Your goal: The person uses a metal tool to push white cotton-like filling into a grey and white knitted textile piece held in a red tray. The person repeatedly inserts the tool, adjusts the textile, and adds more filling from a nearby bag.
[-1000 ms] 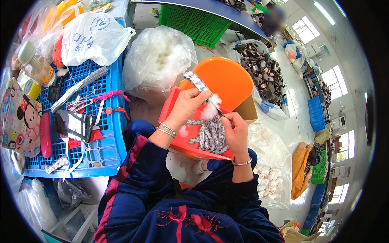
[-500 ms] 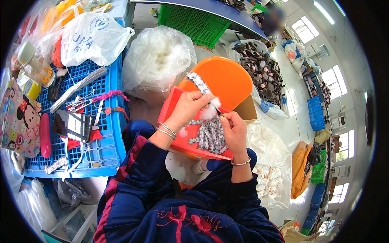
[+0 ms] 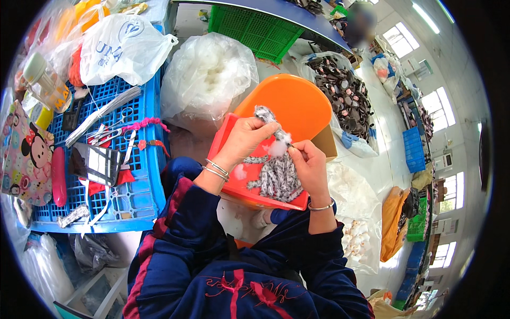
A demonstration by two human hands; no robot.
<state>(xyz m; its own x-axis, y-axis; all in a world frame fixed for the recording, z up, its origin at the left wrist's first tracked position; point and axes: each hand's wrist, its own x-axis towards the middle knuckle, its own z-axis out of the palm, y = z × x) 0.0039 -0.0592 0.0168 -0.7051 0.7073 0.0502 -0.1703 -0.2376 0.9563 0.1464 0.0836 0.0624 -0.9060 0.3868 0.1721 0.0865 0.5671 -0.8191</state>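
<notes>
My left hand point(image 3: 247, 137) is closed on a narrow grey-and-white fuzzy fabric tube point(image 3: 264, 114), its upper end bent over beyond my fingers. White fluffy stuffing point(image 3: 277, 149) shows at the tube's lower end, between my two hands. My right hand point(image 3: 311, 167) pinches a thin dark tool at that end; only a short bit of it shows, and its tip is hidden. Below lies a pile of similar grey-and-white tubes point(image 3: 279, 181) in a red tray point(image 3: 217, 146) over my lap. A small tuft of stuffing point(image 3: 240, 171) rests in the tray.
Beyond the tray is an orange stool point(image 3: 297, 98). A clear bag of white stuffing point(image 3: 207, 74) stands at its left. A blue crate table point(image 3: 151, 183) on my left bears a phone point(image 3: 96, 164), scissors and ribbons. Sacks of dark pieces point(image 3: 342, 87) and white pieces point(image 3: 357, 236) are at right.
The tube's upper end has folded over and sits slightly further right. My right hand has shifted a little to the right and upward, and less of the dark tool shows.
</notes>
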